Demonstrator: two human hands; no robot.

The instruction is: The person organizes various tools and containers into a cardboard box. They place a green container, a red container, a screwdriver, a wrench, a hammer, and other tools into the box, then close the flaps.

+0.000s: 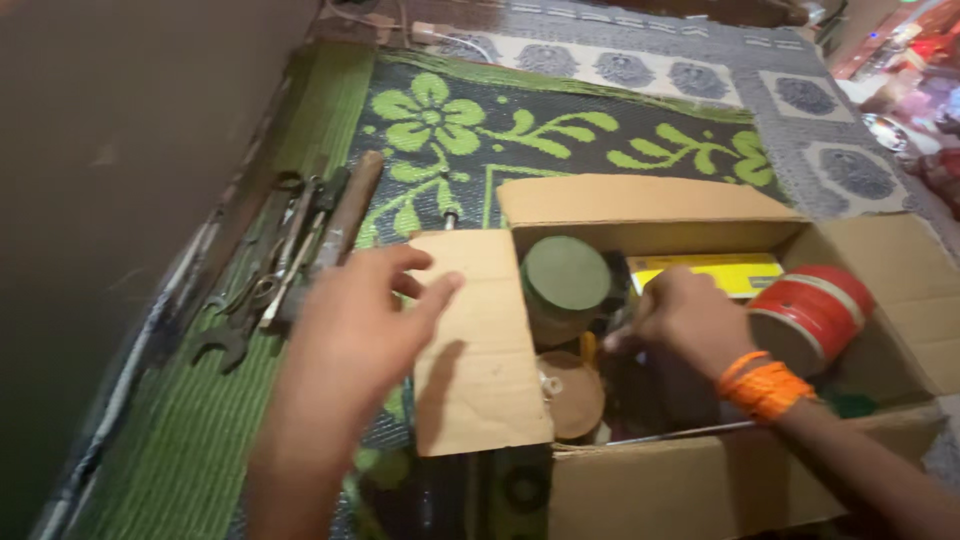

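Observation:
An open cardboard box (700, 480) stands on a green patterned mat. My left hand (365, 320) hovers with fingers apart over the edge of the box's left flap (480, 340), thumb near the flap. My right hand (685, 320), with orange threads round the wrist, reaches down inside the box with fingers curled among the contents; what it grips is hidden. Inside lie a dark green round tin (565, 275), a red cylindrical can (815, 310), a yellow flat box (710, 272) and a brown round lid (575, 390).
Several wrenches and metal tools (280, 265) lie on the mat to the left beside a dark wall (110, 180). A grey patterned rug (700, 70) stretches behind the green floral mat (470, 130). Shiny objects sit at the far right.

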